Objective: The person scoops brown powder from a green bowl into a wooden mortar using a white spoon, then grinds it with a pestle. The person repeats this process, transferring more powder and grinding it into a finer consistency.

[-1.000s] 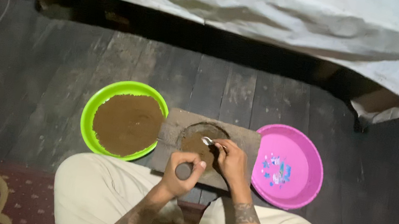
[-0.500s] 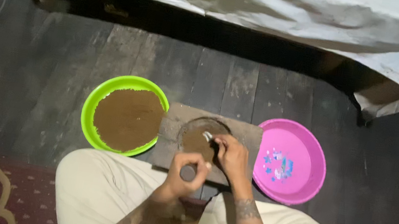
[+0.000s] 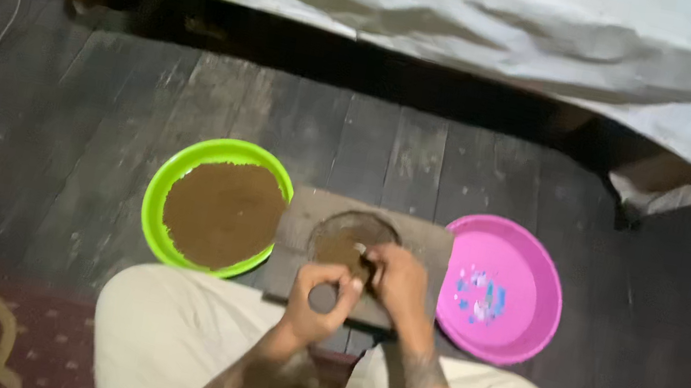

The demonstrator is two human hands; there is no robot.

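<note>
The person is sitting on a dark wooden plank floor (image 3: 94, 133) in pale beige trousers (image 3: 154, 330), looking down at a small flat brown wooden board (image 3: 303, 224) lying on the floor in front of the knees. On the board a round shallow dish with brown powder in it (image 3: 352, 237) is resting, partly hidden by the fingers.

The left hand (image 3: 319, 297) is curling closed around a small dark round object (image 3: 322, 297), gripping it over the near edge of the board. The right hand (image 3: 395, 287) is also closing, pinching a small thin tool with a pale shiny tip (image 3: 361, 248) whose tip is lying over the dish. The two hands are touching or nearly touching each other; which one, I cannot tell.

Just beside the board on the person's left, a bright green round plastic basin (image 3: 165, 183) is holding a flat layer of brown powder (image 3: 221, 211). On the right, touching the board's edge, a pink round plastic basin (image 3: 530, 262) is holding a few small blue and white pieces (image 3: 478, 293). Beyond the floor, a crumpled whitish cloth (image 3: 415, 0) is covering something long.
</note>
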